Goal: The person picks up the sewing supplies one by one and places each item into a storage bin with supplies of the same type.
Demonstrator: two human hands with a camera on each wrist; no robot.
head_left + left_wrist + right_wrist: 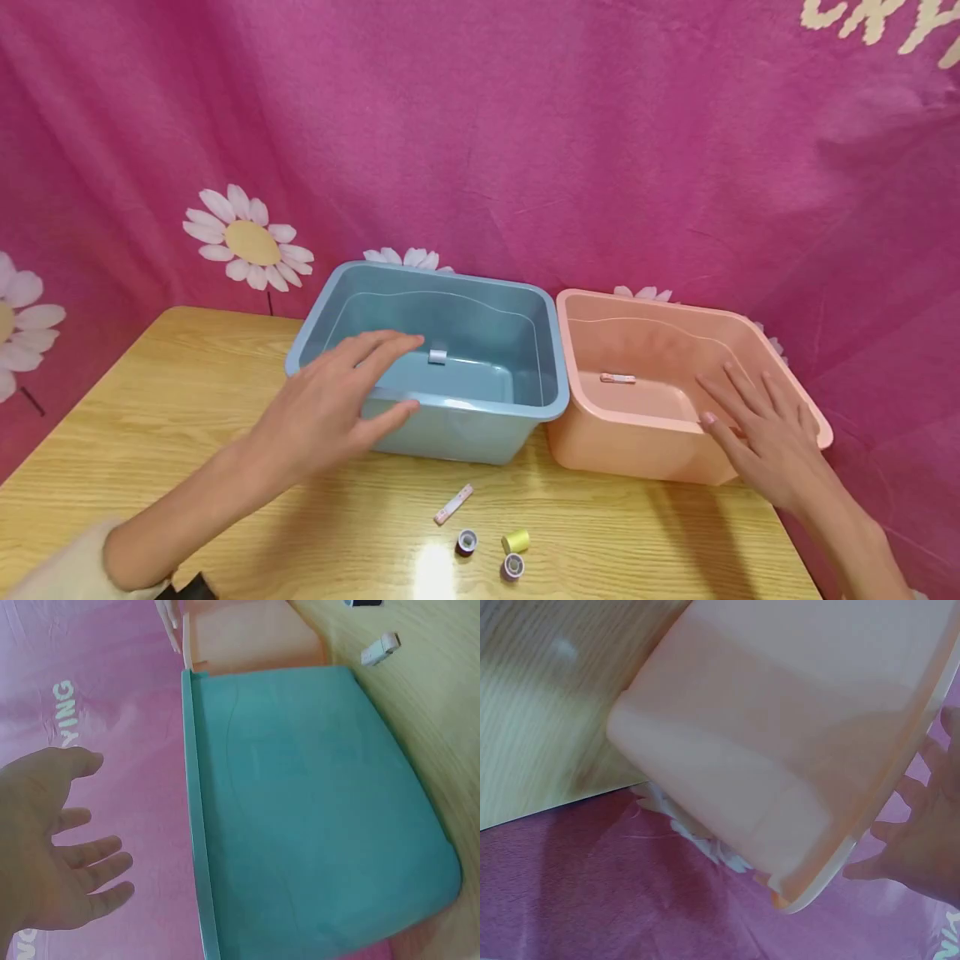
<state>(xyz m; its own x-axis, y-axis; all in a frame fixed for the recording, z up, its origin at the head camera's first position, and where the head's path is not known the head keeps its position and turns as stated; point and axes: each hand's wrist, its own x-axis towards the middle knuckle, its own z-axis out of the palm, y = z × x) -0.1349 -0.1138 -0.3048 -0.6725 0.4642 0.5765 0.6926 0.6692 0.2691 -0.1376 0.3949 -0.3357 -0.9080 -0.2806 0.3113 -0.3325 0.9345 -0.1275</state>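
Observation:
My left hand point(333, 404), fingers spread and holding nothing, hovers over the front left rim of a blue plastic bin point(457, 429). Inside that bin lies a small pale spool point(437, 357). On the right, my right hand point(772, 433) is above the front rim of a peach bin point(637, 450), its fingers extended and grasping nothing. A small pink-and-white folded strip point(618, 378) lies in the peach bin. A similar pale strip point(453, 504) rests on the table before the blue bin. Close by are a dark thread spool point(467, 542), a yellow spool point(516, 542) and a purplish spool point(513, 567).
Both bins stand side by side on a wooden table point(360, 533), near a pink cloth backdrop point(480, 150) with daisies. The table's right edge runs beneath my right arm. Near the left sleeve a black object point(193, 587) shows.

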